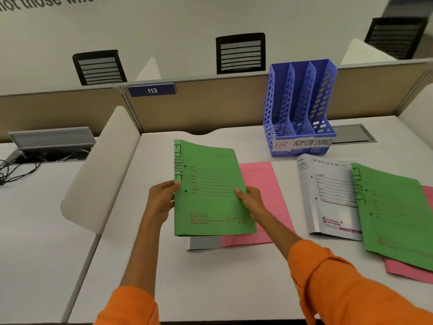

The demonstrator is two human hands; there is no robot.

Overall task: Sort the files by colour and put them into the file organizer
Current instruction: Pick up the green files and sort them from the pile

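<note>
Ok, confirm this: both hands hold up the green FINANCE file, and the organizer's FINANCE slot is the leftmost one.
Not quite. Both hands, left hand and right hand, do hold the green FINANCE file, but the head view shows the organizer's FINANCE label on the rightmost slot; HR is leftmost.
</note>
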